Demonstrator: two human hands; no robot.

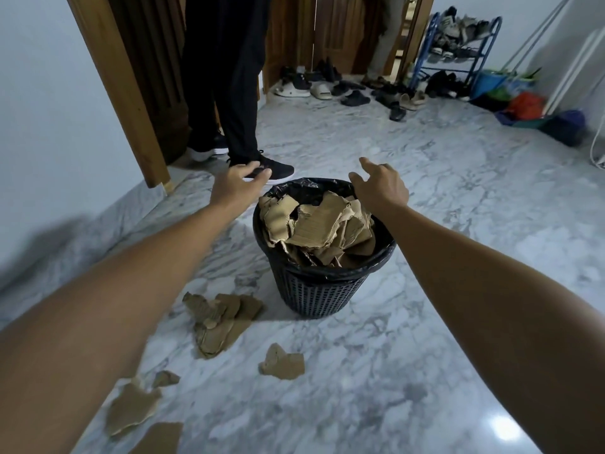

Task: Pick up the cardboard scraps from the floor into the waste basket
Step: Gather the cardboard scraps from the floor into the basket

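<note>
We hold both arms out over the waste basket [322, 283]; our left hand [240, 181] hovers at its ten o'clock rim, our right hand [381, 186] at its one o'clock, each with fingers loosely apart and holding nothing, as if having let go above the opening; the basket is heaped with torn cardboard [322, 226]; more cardboard scraps [219, 322] lie on the marble floor [409, 339] at its seven o'clock, with one [283, 363] at six o'clock; we judge the task partly done; a bystander's shoe [276, 167] stands beyond.
</note>
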